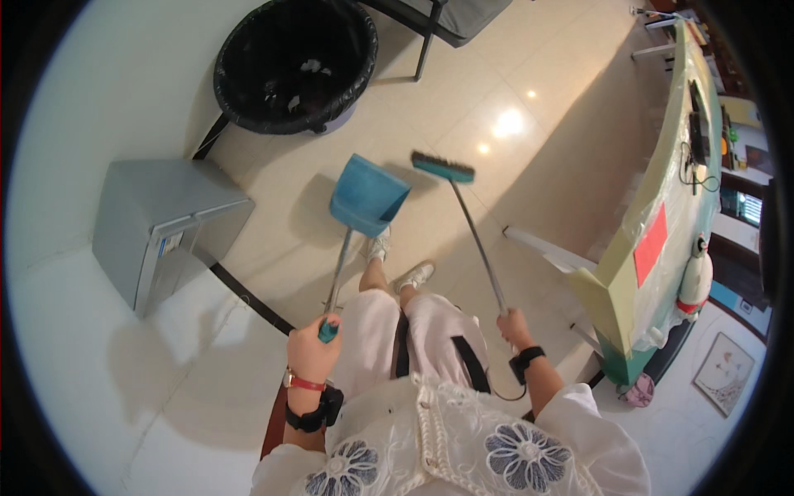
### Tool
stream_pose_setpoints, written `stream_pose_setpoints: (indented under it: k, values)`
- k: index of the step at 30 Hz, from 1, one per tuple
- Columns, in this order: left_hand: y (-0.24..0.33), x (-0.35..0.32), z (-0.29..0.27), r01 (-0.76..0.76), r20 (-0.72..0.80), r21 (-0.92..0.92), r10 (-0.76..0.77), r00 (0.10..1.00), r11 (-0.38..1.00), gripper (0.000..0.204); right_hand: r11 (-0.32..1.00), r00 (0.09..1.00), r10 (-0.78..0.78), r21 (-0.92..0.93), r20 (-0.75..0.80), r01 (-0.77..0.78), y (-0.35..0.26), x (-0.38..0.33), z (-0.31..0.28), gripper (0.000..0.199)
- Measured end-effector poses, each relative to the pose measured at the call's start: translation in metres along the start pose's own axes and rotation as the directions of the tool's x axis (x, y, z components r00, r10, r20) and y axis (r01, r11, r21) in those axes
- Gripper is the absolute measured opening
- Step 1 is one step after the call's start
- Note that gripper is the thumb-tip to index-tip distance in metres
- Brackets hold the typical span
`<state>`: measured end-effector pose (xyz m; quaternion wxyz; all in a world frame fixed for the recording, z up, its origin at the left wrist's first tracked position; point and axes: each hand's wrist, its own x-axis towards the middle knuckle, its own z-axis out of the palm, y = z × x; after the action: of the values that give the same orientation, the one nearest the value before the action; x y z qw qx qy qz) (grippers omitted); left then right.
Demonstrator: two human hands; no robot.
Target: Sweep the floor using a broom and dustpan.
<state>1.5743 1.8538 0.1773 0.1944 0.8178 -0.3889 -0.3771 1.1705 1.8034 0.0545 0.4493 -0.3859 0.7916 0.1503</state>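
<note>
My left hand is closed around the teal grip of a long-handled dustpan. The blue scoop of the dustpan hangs ahead of my feet, at the left of the middle. In my right hand is the metal stick of a broom, its fingers wrapped round it. The broom head, teal with dark bristles, is to the right of the scoop and apart from it. Whether either tool touches the floor I cannot tell.
A bin lined with a black bag stands at the far left, some white scraps inside. A grey cabinet is against the left wall. A chair is at the back. On the right, a plastic-covered table carries a red sheet and a penguin-like figure.
</note>
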Motion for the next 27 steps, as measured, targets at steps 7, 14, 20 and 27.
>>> stream_pose_setpoints:
  k: [7, 14, 20, 27]
  values:
    - [-0.048, 0.074, 0.02, 0.076, 0.012, 0.084, -0.077, 0.997, 0.994, 0.009, 0.88, 0.866, -0.463, 0.214, 0.188, 0.424, -0.246, 0.217, 0.027, 0.039]
    - [-0.073, 0.083, 0.029, 0.276, -0.093, 0.138, -0.265, 0.96, 0.951, 0.012, 0.763, 0.881, -0.471, -0.478, 0.051, 0.436, -0.142, 0.238, 0.183, 0.015]
    - [-0.092, 0.084, 0.035, 0.26, -0.07, 0.176, -0.251, 0.965, 0.95, 0.01, 0.982, 0.946, 0.119, -0.175, 0.302, -0.068, -0.054, 0.124, 0.076, 0.013]
    - [-0.103, 0.085, 0.045, 0.187, -0.024, 0.224, -0.186, 0.982, 0.957, 0.012, 0.991, 0.994, 0.106, 0.083, 0.028, -0.108, -0.065, 0.185, -0.034, 0.014]
